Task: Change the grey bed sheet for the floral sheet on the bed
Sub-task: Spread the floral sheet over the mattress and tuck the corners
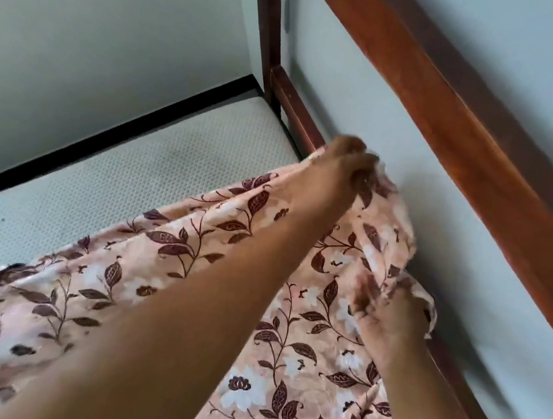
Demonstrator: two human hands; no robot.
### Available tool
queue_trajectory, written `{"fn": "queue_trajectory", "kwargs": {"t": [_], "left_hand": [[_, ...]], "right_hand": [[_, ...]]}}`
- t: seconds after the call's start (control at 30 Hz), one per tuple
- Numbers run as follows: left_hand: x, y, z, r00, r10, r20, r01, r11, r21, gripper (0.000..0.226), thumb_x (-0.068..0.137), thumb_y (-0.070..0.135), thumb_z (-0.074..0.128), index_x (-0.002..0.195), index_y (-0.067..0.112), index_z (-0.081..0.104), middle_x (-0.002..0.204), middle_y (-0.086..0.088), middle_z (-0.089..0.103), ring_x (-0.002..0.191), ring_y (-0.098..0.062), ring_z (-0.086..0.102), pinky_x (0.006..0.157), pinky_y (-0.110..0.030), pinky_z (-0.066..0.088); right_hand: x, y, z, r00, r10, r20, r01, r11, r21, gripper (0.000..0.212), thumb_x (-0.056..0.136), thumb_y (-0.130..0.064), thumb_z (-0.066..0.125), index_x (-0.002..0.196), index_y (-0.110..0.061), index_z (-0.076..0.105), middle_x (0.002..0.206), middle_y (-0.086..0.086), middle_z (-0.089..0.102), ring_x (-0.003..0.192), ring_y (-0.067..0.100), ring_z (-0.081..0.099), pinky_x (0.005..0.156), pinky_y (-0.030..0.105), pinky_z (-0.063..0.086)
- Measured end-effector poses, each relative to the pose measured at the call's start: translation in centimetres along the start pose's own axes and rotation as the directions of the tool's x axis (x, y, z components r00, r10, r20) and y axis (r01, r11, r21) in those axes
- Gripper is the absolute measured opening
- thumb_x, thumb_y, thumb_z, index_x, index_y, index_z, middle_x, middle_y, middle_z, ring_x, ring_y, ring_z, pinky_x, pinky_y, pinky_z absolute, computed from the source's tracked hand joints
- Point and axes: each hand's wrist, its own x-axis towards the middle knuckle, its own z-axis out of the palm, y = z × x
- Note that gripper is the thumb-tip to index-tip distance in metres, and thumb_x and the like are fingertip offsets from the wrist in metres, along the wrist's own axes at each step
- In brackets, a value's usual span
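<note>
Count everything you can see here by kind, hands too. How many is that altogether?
hands: 2, the left hand and the right hand
pink floral cloth sheet: 1
white textured mattress: 1
brown wooden bed frame: 1
Total: 5
</note>
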Motion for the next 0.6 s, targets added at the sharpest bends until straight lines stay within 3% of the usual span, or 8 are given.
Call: {"fn": "queue_trajectory", "kwargs": {"t": [0.1,0.17,0.23,0.3,0.37,0.43,0.5,0.6], "left_hand": [[-4.9,-1.6,1.1,0.98,0.045,0.195,-0.074,0.986,0.146,0.022,0.099,0.026,0.059,0.116,0.031,0.073,0.15,0.003,0.051,0.115,-0.016,0.064,0.099,-0.02,0.044],[-8.4,-2.6,1.6,0.957,0.002,0.291,-0.055,0.984,0.171,0.025,0.102,0.031,0.053,0.118,0.035,0.072,0.155,0.005,0.044,0.12,-0.021,0.061,0.104,-0.03,0.042],[-11.9,-3.5,2.2,0.945,-0.039,0.326,-0.005,0.991,0.133,0.026,0.101,0.033,0.051,0.114,0.03,0.072,0.155,0.0,0.045,0.116,-0.026,0.064,0.095,-0.046,0.057],[-15.8,-4.3,3.4,0.955,-0.013,0.296,-0.035,0.987,0.158,0.014,0.093,0.024,0.068,0.106,0.027,0.074,0.146,-0.004,0.054,0.105,-0.023,0.069,0.083,-0.041,0.062],[-19.7,-4.3,4.5,0.945,0.008,0.327,-0.066,0.984,0.168,0.027,0.084,0.018,0.08,0.109,0.029,0.074,0.141,-0.004,0.059,0.109,-0.019,0.067,0.091,-0.039,0.06],[-22.5,-4.0,4.9,0.921,0.006,0.389,-0.066,0.988,0.14,0.031,0.087,0.015,0.077,0.115,0.028,0.073,0.137,-0.001,0.06,0.114,-0.015,0.065,0.097,-0.035,0.056],[-24.1,-4.2,4.9,0.916,-0.028,0.401,-0.037,0.988,0.152,0.028,0.089,0.015,0.069,0.113,0.027,0.074,0.135,0.003,0.061,0.101,-0.016,0.07,0.086,-0.031,0.06],[-24.8,-4.0,3.3,0.896,-0.266,0.356,0.255,0.964,0.078,0.035,0.091,0.017,0.051,0.118,0.026,0.071,0.135,0.008,0.062,0.09,-0.016,0.072,0.073,-0.033,0.062]], "right_hand": [[-1.3,0.8,-0.6,0.992,0.125,-0.027,-0.125,0.902,-0.412,0.054,0.098,-0.059,0.052,0.105,-0.007,0.065,0.094,0.015,0.078,0.083,0.024,0.073,0.056,0.028,0.051],[-2.2,1.2,-0.5,0.987,-0.162,-0.013,0.087,0.599,-0.796,0.051,0.098,-0.058,0.053,0.092,-0.01,0.066,0.078,0.005,0.075,0.068,0.019,0.065,0.049,0.027,0.042],[-2.9,1.2,0.5,0.744,-0.624,0.239,0.437,0.184,-0.881,0.028,0.098,-0.041,0.06,0.088,-0.015,0.063,0.078,-0.004,0.063,0.065,0.011,0.054,0.057,0.016,0.04],[-2.6,1.4,2.8,0.518,-0.679,0.52,0.626,-0.113,-0.772,0.009,0.097,-0.026,0.064,0.094,-0.017,0.065,0.087,-0.006,0.061,0.073,0.006,0.054,0.064,0.005,0.036],[0.1,2.8,4.8,0.597,-0.419,0.685,0.627,-0.289,-0.723,0.016,0.096,-0.031,0.064,0.104,-0.017,0.067,0.1,-0.004,0.065,0.09,0.013,0.062,0.077,0.016,0.049],[2.8,4.8,6.0,0.784,-0.123,0.609,0.517,-0.415,-0.749,0.035,0.094,-0.04,0.065,0.119,-0.016,0.063,0.114,0.003,0.066,0.105,0.024,0.065,0.089,0.037,0.055],[4.5,6.1,6.6,0.901,0.032,0.433,0.413,-0.366,-0.834,0.049,0.092,-0.04,0.07,0.132,-0.015,0.055,0.125,0.009,0.065,0.115,0.029,0.063,0.095,0.036,0.051],[5.4,7.0,6.5,0.909,0.072,0.412,0.412,-0.314,-0.855,0.043,0.095,-0.025,0.066,0.135,-0.015,0.056,0.129,0.011,0.066,0.118,0.03,0.062,0.095,0.033,0.048]]}}
